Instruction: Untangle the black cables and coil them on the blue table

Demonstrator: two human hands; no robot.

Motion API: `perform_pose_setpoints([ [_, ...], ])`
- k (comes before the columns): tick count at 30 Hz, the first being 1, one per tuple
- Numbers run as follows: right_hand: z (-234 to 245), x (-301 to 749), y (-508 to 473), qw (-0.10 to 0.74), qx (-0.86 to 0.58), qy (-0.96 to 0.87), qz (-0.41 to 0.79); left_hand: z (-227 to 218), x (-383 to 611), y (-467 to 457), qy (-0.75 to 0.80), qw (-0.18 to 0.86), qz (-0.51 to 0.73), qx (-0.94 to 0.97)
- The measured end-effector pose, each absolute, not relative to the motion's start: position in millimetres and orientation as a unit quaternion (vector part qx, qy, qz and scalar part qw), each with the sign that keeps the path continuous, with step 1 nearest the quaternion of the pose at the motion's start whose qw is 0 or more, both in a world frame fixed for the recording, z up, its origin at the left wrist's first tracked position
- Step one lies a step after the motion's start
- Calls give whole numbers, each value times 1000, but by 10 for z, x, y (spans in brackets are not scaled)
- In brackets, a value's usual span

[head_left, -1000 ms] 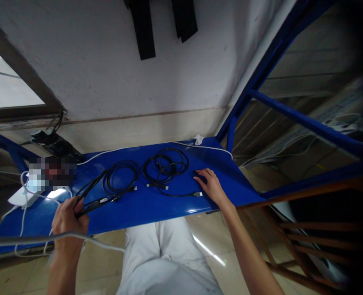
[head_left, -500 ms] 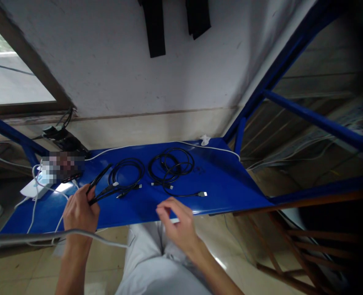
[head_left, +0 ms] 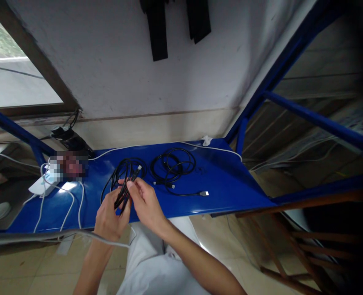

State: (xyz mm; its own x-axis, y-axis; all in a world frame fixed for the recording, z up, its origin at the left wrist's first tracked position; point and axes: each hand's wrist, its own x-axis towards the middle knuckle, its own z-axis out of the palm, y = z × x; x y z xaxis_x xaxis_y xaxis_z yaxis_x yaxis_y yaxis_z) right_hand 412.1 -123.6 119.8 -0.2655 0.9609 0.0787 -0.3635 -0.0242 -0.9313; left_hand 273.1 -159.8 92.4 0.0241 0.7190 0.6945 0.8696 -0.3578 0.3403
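My left hand [head_left: 109,217] is closed around a looped black cable [head_left: 124,172], held above the front left part of the blue table [head_left: 230,184]. Thumb and fingers of my right hand [head_left: 146,205] pinch the same cable, close against my left fingertips. Just above the right fingers a silver-tipped plug [head_left: 139,168] sticks up. Behind the held loops lies another black coil [head_left: 142,162], partly covered. To the right, more coiled black cable [head_left: 172,164] rests on the table, with a silver-ended plug [head_left: 204,193] pointing right.
A white power strip [head_left: 43,185] with white cords stands at the table's left end, beside a blurred-out patch. A white cord [head_left: 138,145] runs along the back edge to a crumpled white scrap [head_left: 206,141]. Blue frame bars [head_left: 249,110] rise at the right.
My left hand has moved right with the black cable, which now shows as loops. My right hand has come left and taken hold of the cable near a plug.
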Motion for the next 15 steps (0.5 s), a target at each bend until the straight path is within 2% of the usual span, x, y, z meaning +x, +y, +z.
perform_pose_setpoints([
  [9,1204,4313,-997,495,-227,-275,792,872,2658,-1686,-505,64,-406,-759],
  [15,1151,4249,-1024,520,-208,-191,806,941,2716,-1591,-466,8,-391,-794],
])
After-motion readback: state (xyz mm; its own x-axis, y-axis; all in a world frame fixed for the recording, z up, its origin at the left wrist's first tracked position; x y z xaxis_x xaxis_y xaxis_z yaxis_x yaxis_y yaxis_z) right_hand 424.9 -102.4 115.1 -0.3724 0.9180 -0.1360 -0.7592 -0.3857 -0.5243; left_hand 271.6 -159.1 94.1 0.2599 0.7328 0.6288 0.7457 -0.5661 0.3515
